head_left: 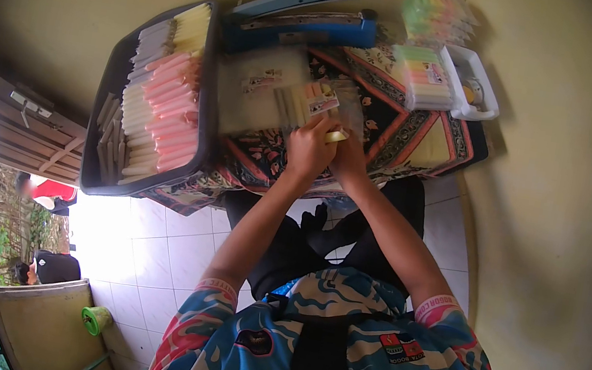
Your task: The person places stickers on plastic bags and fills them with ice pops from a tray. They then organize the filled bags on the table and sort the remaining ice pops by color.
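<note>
My left hand (pixel 309 151) is closed on a short pale yellow stick (pixel 336 137), at the table's near edge. Right beside it, my right hand (pixel 350 158) is curled at the near end of a clear plastic bag (pixel 352 101), its fingers partly hidden. The bag bears a printed label (pixel 321 99) and has several slim sticks (pixel 291 107) inside, lying side by side. Left of it lies a flat, see-through labelled bag (pixel 249 92). A large dark tray (pixel 206 105) holds rows of pink, white, yellow and greyish sticks.
A blue bag sealer (pixel 300 34) with its arm raised stands at the back. To the right are filled bags of coloured sticks (pixel 427 79) and a white container (pixel 489 99). A patterned cloth (pixel 400 136) covers the table. People (pixel 55 192) are outside the doorway at left.
</note>
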Motion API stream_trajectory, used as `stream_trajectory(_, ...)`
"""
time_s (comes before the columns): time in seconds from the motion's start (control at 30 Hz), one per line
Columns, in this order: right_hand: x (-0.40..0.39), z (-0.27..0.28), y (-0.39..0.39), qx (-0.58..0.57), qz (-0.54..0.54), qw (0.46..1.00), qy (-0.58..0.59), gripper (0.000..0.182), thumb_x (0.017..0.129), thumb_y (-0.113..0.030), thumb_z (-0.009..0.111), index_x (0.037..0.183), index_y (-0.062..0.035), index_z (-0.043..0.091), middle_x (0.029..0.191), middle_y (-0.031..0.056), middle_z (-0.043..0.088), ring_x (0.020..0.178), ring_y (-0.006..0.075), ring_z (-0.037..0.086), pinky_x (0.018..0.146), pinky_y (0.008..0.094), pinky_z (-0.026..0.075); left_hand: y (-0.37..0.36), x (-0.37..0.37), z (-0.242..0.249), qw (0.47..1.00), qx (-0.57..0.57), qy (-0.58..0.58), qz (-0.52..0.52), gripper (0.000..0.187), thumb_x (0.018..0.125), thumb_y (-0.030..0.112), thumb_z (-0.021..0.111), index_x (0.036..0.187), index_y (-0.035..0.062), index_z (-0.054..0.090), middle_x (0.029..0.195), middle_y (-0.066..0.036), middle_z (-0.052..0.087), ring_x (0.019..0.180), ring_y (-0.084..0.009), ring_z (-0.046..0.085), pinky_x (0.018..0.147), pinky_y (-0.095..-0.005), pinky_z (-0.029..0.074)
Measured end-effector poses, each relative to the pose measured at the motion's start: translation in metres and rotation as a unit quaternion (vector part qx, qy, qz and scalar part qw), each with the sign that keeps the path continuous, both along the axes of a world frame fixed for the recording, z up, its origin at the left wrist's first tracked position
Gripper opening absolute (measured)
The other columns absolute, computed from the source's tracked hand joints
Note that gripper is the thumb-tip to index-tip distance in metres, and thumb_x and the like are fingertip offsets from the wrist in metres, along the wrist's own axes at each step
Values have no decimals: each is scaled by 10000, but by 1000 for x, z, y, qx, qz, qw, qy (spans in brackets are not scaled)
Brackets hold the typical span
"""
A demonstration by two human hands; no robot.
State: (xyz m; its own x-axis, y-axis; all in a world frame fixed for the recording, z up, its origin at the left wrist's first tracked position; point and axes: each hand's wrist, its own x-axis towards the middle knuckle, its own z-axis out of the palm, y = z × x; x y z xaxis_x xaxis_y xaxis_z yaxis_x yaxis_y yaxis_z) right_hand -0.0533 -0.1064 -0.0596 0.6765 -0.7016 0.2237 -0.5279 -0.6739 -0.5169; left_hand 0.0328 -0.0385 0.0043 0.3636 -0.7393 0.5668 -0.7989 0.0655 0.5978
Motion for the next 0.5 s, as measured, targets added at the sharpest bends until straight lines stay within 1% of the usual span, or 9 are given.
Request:
stream_trajectory(0.03,2,-5,-4,37,-7,999,15,240,818,-131,589,1038,-38,568,1007,167,634,989,357,602,797,450,489,0,0,0,1000,2,0,0,207,707,49,678,903,113,701,851,-87,675,725,-324,665,637,-386,535)
stream_trajectory(0.13,2,-11,-10,-1,13,1000,-15,266,801,-158,613,1044,-57,571,955,152,654,948,326,634,762,444,505,-1,1,0,1000,-1,5,-5,202,707,45,678,897,110,698,845,-87,674,724,-324,665,632,-387,533)
stream_trajectory(0.23,2,-10,-9,-43,15,998,-38,237,872,-119,544,1101,-67,576,968,147,678,898,326,669,729,430,532,-3,1,0,1000,-9,2,0,204,706,39,677,896,109,695,846,-86,674,722,-327,664,629,-390,531)
stream_trajectory(0.33,0,-6,-9,-75,23,997,-9,254,857,-114,555,1107,-80,580,976,136,681,893,310,675,725,426,532,-3,-1,2,1000,-7,-8,3,205,706,36,676,897,110,694,850,-87,673,723,-330,662,630,-391,531)
stream_trajectory(0.43,0,-3,-10,-56,21,998,-7,266,849,-126,562,1112,-93,584,971,130,683,878,303,679,716,421,532,-4,-2,2,1000,-11,-1,-2,206,707,39,677,899,112,695,857,-86,672,727,-332,661,630,-392,531)
stream_trajectory(0.5,0,-2,-10,-68,10,998,-5,269,850,-143,562,1114,-96,584,967,124,685,871,299,681,711,418,533,-4,-3,2,1000,2,-1,1,205,707,44,680,900,113,696,860,-86,670,728,-332,660,629,-392,530)
